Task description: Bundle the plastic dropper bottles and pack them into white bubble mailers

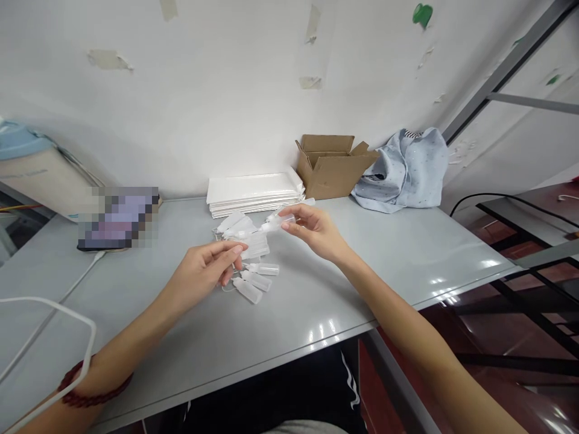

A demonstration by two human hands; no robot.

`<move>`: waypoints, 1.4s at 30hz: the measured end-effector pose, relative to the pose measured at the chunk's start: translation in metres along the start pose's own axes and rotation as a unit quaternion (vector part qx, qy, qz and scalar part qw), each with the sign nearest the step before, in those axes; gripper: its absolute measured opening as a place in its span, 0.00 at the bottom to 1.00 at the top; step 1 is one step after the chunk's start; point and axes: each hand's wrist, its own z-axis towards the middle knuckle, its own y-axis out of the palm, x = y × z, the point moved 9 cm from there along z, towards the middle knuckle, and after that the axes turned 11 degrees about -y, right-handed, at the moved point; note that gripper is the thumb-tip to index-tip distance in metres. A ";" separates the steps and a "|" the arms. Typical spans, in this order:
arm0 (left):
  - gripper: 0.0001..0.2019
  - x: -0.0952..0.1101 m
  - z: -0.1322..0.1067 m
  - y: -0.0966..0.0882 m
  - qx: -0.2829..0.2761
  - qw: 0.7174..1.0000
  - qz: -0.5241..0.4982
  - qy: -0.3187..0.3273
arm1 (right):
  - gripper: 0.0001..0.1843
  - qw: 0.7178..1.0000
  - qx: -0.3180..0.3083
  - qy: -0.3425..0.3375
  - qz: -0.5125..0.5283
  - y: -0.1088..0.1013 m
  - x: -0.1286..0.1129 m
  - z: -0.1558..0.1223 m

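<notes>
My right hand pinches a small clear plastic dropper bottle by its body and holds it above the grey table. My left hand hovers just left of a loose pile of the same small bottles, fingers drawn together near a clear plastic piece; whether they grip it I cannot make out. Several bottles lie on their sides between the two hands.
A stack of flat white trays lies against the wall behind the bottles. An open cardboard box and a crumpled light-blue cloth stand to the right. A white cable crosses the table's left side, near a blurred object.
</notes>
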 end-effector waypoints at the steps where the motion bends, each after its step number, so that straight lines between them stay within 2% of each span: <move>1: 0.17 -0.002 0.001 0.002 -0.016 1.000 -0.012 -0.006 | 0.10 1.000 -0.008 0.000 0.015 0.004 -0.001 -0.001; 8: 0.19 -0.015 0.002 0.013 -0.085 0.989 -0.096 -0.078 | 0.10 0.996 -0.041 0.010 0.081 0.016 -0.005 -0.004; 13: 0.17 -0.014 0.000 0.016 -0.114 0.980 -0.136 -0.090 | 0.11 0.994 -0.045 0.020 0.095 0.016 -0.004 -0.005; 19: 0.12 -0.003 0.000 0.014 -0.097 0.988 -0.109 -0.041 | 0.12 0.990 -0.059 0.018 0.126 0.020 -0.002 -0.005; 26: 0.14 0.003 -0.001 0.015 -0.091 0.994 -0.067 0.002 | 0.12 0.985 -0.061 0.035 0.159 0.023 0.003 -0.006; 42: 0.14 0.003 -0.002 0.015 -0.085 0.994 -0.061 0.000 | 0.11 0.985 -0.066 0.041 0.152 0.024 0.005 -0.008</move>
